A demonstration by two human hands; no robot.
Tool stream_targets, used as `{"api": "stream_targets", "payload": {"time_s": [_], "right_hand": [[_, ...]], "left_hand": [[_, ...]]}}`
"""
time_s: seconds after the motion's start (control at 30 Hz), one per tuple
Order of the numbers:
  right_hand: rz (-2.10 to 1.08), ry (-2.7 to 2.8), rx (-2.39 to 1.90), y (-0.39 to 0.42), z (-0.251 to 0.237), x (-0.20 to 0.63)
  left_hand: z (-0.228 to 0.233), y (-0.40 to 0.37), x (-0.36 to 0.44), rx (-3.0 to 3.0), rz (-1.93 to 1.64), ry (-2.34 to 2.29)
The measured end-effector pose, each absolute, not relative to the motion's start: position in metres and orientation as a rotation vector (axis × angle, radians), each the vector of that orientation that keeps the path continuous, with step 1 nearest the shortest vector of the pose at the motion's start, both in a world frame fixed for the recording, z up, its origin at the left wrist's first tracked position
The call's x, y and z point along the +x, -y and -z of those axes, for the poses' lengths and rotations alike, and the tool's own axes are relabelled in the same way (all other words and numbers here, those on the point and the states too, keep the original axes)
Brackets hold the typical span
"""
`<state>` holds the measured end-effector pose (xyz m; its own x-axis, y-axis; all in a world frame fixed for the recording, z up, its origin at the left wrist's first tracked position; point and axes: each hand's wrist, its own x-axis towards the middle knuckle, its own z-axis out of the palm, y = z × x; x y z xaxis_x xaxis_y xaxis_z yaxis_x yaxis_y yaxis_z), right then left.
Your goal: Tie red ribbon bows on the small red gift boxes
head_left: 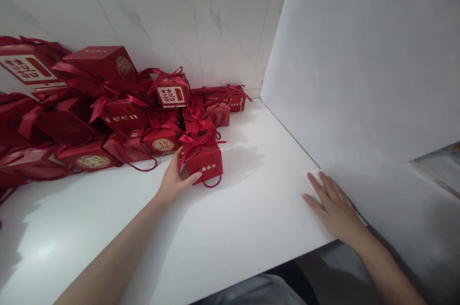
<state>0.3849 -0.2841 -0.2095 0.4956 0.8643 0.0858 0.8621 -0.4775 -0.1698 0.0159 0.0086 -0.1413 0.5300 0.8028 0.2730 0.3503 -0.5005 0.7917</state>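
Note:
My left hand (173,181) grips the near left side of a red gift box (206,163), thumb on its front and fingers around its left side. The box has gold lettering, a red ribbon bow on top and a cord loop hanging at its front. It sits at the right front end of a heap of similar red boxes. On the right, my right hand (336,209) lies flat with fingers spread over a folded white cloth or tissue (313,175), mostly hidden under it, at the table's right edge by the wall.
Several red ribbon-tied boxes (118,113) are piled along the tiled back wall (230,17), at the left and middle of the white table (244,218). A plain white wall (366,65) rises along the table's right edge. The table's front edge runs close to my body.

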Motion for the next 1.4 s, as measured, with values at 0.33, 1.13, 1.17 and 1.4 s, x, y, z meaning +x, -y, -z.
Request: {"api": "stream_targets", "payload": {"time_s": [0.33,1.13,1.17,1.4], "right_hand": [[-0.243,1.611,-2.572,0.190,0.190,0.417],[-1.150,1.321,-0.887,0.053,0.160,0.209],[-1.144,1.308,-0.898,0.054,0.161,0.211],[-1.097,1.227,-0.931,0.053,0.164,0.215]], "left_hand": [[0.142,-0.009,0.017,2.095,-0.785,-0.971],[0.158,-0.010,0.010,1.872,-1.038,-0.819],[0.157,-0.010,0.009,1.881,-1.000,-0.757],[0.143,-0.008,0.009,1.889,-0.837,-0.619]]}}
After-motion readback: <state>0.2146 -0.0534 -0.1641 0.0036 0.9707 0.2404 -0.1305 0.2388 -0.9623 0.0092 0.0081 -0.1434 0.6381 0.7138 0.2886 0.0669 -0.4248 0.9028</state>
